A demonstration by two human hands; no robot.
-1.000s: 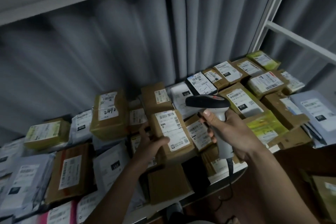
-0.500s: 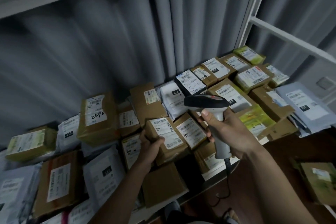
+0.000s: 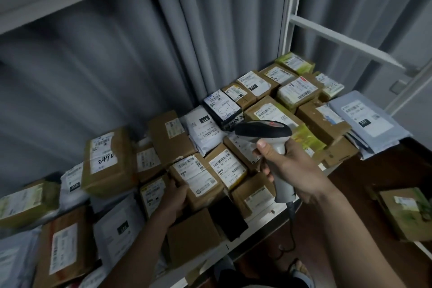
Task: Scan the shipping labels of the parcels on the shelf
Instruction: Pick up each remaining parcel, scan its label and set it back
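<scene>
Many labelled parcels cover the shelf (image 3: 264, 222). My left hand (image 3: 174, 199) grips the near left corner of a small brown box (image 3: 198, 177) whose white shipping label faces up. My right hand (image 3: 287, 168) grips the grey handle of a barcode scanner (image 3: 264, 132); its black head points left, over the boxes to the right of the held one. A cable hangs from the handle's base. Next to the held box lies another brown box (image 3: 230, 167) with a barcode label.
A grey curtain (image 3: 140, 54) hangs behind the shelf. A white upright (image 3: 286, 7) and crossbar frame the right end. A tall box marked 2490 (image 3: 106, 161) stands left. A black flat item (image 3: 228, 217) lies at the shelf's front edge. Another parcel (image 3: 406, 213) sits low right.
The view has swung right and down across the shelf. My left hand has shifted down to the near left corner of the small brown box. The scanner stays in my right hand.
</scene>
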